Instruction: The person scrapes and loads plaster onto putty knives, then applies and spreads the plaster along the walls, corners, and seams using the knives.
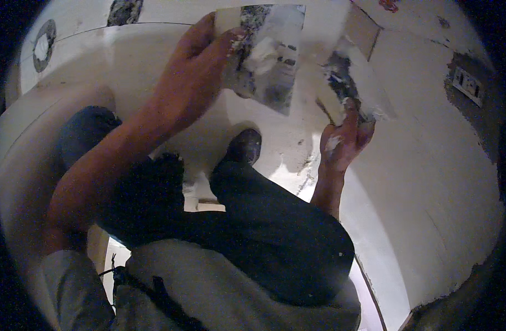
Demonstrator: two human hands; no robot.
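My left hand point(195, 80) is closed on the left edge of a wide, flat metal plastering blade point(290, 36), held up at the top middle. Dark smears and a lump of whitish plaster point(261, 55) lie on its face. To the right, my right hand point(344, 140) grips a trowel point(369, 80) coated with pale plaster, its blade pointing up and blurred. The two tools are a short gap apart. White paste also clings to the back of my right hand point(333, 144). How the right fingers wrap the handle is partly hidden.
Pale walls surround me closely. An electrical box point(467, 85) sits in a rough patch on the right wall; a round cutout point(42, 48) and a dark rough hole point(124, 11) are at upper left. My bent legs point(275, 220) and dark shoe point(246, 146) fill the lower middle.
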